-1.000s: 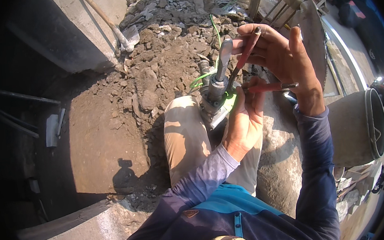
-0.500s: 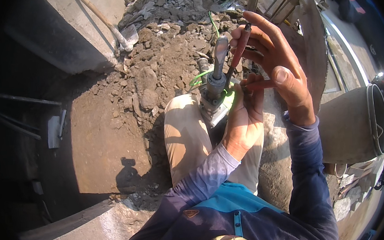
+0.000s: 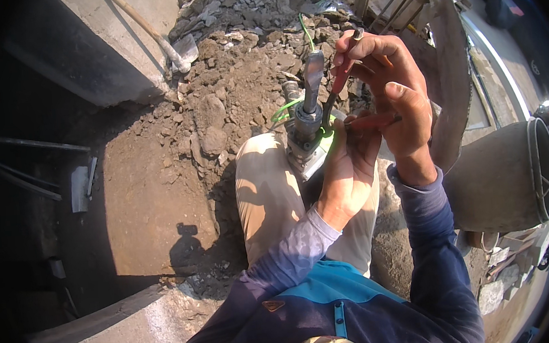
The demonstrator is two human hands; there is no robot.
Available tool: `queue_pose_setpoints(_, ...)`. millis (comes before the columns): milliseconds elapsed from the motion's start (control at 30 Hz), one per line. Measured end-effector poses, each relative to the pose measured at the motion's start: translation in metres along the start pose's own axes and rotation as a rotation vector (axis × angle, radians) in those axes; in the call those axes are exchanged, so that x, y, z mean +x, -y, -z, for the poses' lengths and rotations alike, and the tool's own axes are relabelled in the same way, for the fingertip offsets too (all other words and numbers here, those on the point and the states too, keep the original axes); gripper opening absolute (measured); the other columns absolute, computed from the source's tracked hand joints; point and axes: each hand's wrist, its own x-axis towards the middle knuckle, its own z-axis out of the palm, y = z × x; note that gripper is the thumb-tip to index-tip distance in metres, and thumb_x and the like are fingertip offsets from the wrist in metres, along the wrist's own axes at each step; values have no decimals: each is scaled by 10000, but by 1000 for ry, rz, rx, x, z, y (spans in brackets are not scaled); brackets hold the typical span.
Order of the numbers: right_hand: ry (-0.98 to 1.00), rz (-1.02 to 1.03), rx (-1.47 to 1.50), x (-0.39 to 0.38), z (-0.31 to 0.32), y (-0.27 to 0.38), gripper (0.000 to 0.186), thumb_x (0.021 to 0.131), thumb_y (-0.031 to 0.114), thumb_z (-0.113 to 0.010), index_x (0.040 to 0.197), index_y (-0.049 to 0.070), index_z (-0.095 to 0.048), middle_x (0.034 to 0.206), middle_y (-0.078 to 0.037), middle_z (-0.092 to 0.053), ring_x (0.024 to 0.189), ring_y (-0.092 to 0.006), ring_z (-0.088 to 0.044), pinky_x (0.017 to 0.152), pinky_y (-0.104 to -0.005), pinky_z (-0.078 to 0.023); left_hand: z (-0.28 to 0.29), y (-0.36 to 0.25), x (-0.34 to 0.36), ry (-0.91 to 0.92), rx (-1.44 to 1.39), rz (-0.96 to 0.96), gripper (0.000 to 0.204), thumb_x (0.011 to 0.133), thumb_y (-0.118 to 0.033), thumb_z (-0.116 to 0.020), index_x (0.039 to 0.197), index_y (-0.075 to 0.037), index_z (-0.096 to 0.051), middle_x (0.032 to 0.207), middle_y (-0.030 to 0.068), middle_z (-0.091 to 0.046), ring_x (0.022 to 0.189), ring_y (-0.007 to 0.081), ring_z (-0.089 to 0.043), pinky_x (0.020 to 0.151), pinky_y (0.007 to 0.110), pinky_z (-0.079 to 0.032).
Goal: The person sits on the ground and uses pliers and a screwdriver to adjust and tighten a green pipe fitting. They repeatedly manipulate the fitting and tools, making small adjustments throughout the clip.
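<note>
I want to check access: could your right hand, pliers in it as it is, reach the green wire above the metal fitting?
Probably yes. The right hand with the red-handled pliers is right beside the green wire, with open air between; the left hand sits lower, holding the fitting.

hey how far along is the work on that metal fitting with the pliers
Looks done: nothing clearly finished; no completed joint shows. In hand: the left hand steadies the grey metal fitting over the knee, and the right hand squeezes red-handled pliers against its top. Left: the green wire hangs loose beside the fitting, and I cannot tell whether it is attached.
</note>
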Motion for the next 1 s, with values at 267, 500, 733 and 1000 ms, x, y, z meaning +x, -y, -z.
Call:
queue_pose_setpoints(267, -85, -9, -112, -9, -13, 5, 548, 943, 401, -573, 1214, -75, -589, 1294, -219, -614, 1068, -269, -647, 968, -419, -540, 47, -14, -45, 112, 1375, -758, 279, 1121, -133, -556, 1362, -17, -477, 1105, 118, -606, 963, 177, -606, 858, 338, -525)
queue_pose_setpoints(500, -252, 70, -267, -17, -29, 6, 376, 903, 146, -527, 1193, -80, -604, 1266, -199, -594, 1016, -218, -619, 945, -379, -548, -1, -96, -9, 309, 1772, -1034, 1097, 800, -260, -984, 1600, 29, -291, 1600, 285, -376, 1459, 394, -449, 1249, 502, -372)
queue_pose_setpoints(733, -426, 19, -459, -18, -50, 11, 337, 922, 117, -488, 1171, -83, -597, 1240, -186, -607, 974, -195, -601, 935, -365, -539, -34, -137, 29, 514, 1706, -229, 1002, 739, -149, -1021, 1572, -61, -472, 1473, 97, -593, 1317, 229, -614, 1094, 383, -540)
queue_pose_setpoints(1000, -499, 118, -675, -13, -66, -1, 269, 983, 81, -549, 1211, -54, -595, 1185, -158, -611, 1049, -200, -652, 975, -351, -549, -30, -143, 39, 607, 1707, -261, 657, 818, -112, -957, 1401, -18, -668, 1270, 93, -743, 1147, 206, -716, 1012, 366, -577)
